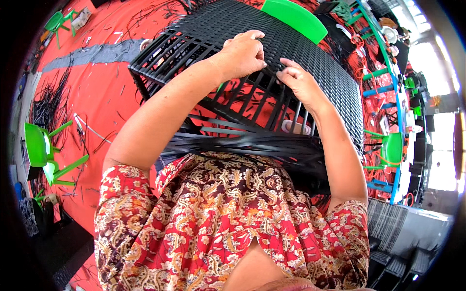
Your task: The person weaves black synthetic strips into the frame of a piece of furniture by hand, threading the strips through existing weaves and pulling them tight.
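Strips [242, 144]: bunched by shirt [223, 203]; could tangle if yanked together.
Right hand [303, 86]: fingers curled, can't tell grip.
Left hand [241, 56]: half-closed, can't tell grip.
Weave [287, 44]: under both hands; uneven tension might leave gaps.
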`<state>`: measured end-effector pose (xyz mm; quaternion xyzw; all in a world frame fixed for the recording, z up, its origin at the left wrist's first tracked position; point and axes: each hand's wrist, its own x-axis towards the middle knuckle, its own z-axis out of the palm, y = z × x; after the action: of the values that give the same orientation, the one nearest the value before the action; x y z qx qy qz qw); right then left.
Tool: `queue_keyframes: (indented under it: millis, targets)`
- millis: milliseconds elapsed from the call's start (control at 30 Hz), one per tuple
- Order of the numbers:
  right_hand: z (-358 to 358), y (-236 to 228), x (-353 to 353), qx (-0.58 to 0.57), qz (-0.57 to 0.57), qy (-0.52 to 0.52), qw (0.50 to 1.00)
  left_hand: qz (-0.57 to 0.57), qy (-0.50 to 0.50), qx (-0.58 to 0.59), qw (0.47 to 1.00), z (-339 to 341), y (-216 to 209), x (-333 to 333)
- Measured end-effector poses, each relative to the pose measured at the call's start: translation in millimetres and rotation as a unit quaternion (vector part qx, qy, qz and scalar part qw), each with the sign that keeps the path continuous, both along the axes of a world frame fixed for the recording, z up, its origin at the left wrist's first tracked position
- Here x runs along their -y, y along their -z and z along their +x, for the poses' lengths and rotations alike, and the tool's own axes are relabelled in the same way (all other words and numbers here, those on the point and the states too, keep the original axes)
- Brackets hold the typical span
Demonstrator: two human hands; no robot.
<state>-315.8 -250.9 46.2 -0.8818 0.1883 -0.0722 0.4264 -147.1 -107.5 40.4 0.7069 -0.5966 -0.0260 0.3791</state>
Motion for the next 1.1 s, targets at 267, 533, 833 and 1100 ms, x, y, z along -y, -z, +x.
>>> queue_keyframes:
  millis: [267, 533, 833, 1100]
  targets:
    - [-9, -7, -17, 0.02, 0.042, 0.026, 0.999, 0.194, 0.025, 0.131, 0.972, -17, 19, -10]
    - [-8, 10, -20, 0.044, -0.05, 0.006, 0.998, 0.153, 0.01, -0.002, 0.988, -17, 13, -9]
    - [43, -6, -25, 0.019, -0.031, -0.071, 0.997, 0.004, 0.003, -0.426, 0.905, 19, 19, -15]
    - [40, 5, -21, 0.04, 0.147, -0.001, 0.988, 0.166, -0.128, 0.042, 0.977, 10, 9, -37]
